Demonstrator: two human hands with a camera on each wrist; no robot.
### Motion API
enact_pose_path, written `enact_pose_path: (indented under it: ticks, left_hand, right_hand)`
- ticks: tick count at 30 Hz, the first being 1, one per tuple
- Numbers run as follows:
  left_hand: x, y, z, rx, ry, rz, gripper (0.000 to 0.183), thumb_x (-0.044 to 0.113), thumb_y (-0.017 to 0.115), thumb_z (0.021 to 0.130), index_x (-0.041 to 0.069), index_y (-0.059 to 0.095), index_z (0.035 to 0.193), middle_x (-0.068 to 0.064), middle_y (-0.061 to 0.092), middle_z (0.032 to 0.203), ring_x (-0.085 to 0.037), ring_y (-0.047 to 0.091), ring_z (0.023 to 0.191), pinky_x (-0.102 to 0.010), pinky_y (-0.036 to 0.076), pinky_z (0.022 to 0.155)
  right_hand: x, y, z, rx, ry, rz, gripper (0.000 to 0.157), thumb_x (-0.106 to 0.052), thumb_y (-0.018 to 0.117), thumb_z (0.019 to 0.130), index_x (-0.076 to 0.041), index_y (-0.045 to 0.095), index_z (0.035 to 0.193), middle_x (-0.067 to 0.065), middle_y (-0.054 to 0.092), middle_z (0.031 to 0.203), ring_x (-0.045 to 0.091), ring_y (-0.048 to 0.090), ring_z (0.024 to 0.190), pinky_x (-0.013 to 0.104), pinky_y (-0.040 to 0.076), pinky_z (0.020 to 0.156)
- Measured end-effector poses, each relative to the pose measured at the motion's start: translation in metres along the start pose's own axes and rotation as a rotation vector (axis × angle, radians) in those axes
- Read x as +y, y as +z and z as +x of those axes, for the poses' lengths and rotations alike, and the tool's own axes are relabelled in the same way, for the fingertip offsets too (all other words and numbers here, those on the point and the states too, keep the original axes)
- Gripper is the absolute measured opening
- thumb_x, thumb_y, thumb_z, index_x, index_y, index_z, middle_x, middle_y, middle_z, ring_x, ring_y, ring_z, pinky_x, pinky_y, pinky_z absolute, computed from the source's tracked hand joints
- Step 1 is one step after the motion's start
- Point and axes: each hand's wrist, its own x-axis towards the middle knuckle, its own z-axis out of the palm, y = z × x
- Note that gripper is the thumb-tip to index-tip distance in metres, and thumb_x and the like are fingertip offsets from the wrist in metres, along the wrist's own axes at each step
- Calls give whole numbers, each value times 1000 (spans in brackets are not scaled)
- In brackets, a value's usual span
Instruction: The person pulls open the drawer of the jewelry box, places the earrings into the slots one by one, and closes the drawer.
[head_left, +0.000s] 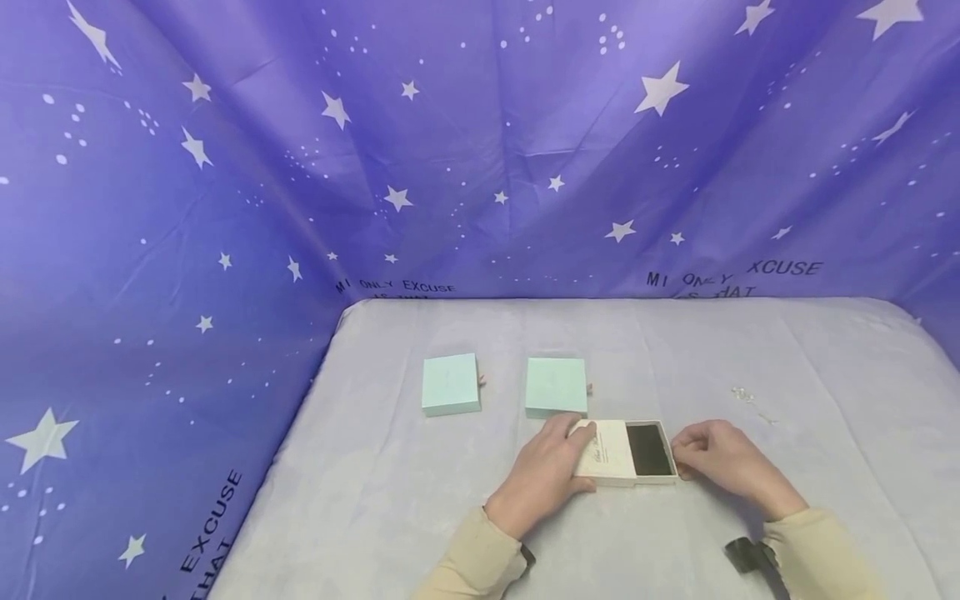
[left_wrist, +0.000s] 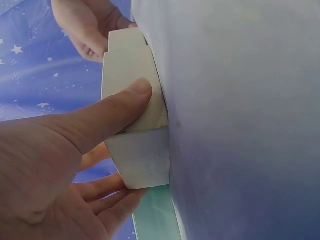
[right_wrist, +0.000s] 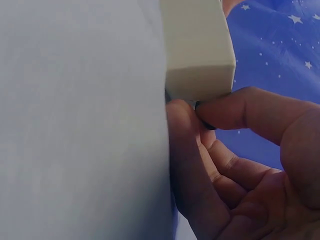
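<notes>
A cream drawer box [head_left: 613, 458] with dark script on its lid lies on the table. Its inner drawer [head_left: 650, 450] is slid partly out to the right and shows a black lining. My left hand [head_left: 542, 471] holds the outer sleeve, with the thumb along the near side and the other fingers over the top and far side. At the drawer's right end, my right hand [head_left: 726, 461] pinches a small dark pull tab [right_wrist: 205, 116] between thumb and forefinger. The fingers hide most of that tab.
Two mint-green boxes [head_left: 452, 384] [head_left: 556, 387] with small ribbon tabs stand behind the cream box, the right one close to my left fingers. Small shiny pieces, perhaps jewellery [head_left: 742, 395], lie at the right on the pale cloth [head_left: 337, 492]. A purple starry curtain [head_left: 480, 150] hangs behind.
</notes>
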Motion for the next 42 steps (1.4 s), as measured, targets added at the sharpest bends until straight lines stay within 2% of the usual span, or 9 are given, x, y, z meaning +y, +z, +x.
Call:
enact_pose_path:
  ticks: [12, 20, 28, 32, 36, 40, 42]
  left_hand:
    - [3, -2, 1, -5, -4, -7, 77, 40, 82, 74, 11, 54, 140, -9, 51, 144, -19, 47, 135, -27, 42, 110]
    - [2, -3, 1, -4, -4, -17, 77, 39, 82, 73, 11, 54, 139, -9, 51, 144, -19, 47, 134, -27, 42, 109]
    - [1, 0, 1, -9, -3, -31, 78, 39, 82, 73, 11, 54, 140, -9, 50, 145, -19, 46, 135, -27, 41, 110]
    - [1, 0, 2, -15, -2, -38, 78, 39, 82, 73, 11, 53, 140, -9, 50, 145, -19, 46, 135, -27, 40, 111]
    - [1, 0, 1, -11, -5, -34, 77, 39, 81, 75, 12, 53, 140, -9, 49, 145, -20, 46, 136, -28, 41, 110]
    - [0, 0, 0, -4, -3, -35, 77, 39, 81, 75, 12, 53, 140, -9, 50, 145, -20, 46, 135, -28, 42, 110]
    - [-1, 0, 0, -2, 1, -35, 77, 39, 81, 75, 11, 53, 140, -10, 50, 145, -20, 46, 135, -28, 42, 110]
  right_hand:
    - [7, -5, -4, 11, 19, -16, 22, -13, 62, 93, 7, 70, 98, 2, 72, 76, 15, 66, 71, 41, 53, 78]
    - [7, -6, -6, 32, 15, -29, 20, -14, 64, 92, 5, 71, 97, 1, 72, 76, 14, 66, 70, 33, 52, 75]
    - [14, -16, -11, 103, -13, -124, 15, -19, 69, 89, -6, 76, 94, -3, 72, 81, 10, 62, 78, 31, 51, 76]
    - [15, -25, -12, 155, -26, -156, 15, -18, 70, 89, -5, 73, 95, 1, 72, 85, 15, 63, 80, 39, 53, 77]
    - [15, -35, -9, 180, -50, -196, 21, -15, 68, 91, 2, 69, 102, 8, 71, 89, 22, 64, 81, 51, 54, 77]
    - [17, -44, -4, 221, -59, -237, 27, -13, 67, 91, 9, 65, 107, 19, 70, 93, 33, 66, 83, 58, 53, 80]
    - [19, -49, -2, 267, -77, -278, 29, -10, 66, 90, 12, 63, 108, 26, 69, 95, 40, 65, 86, 61, 51, 81]
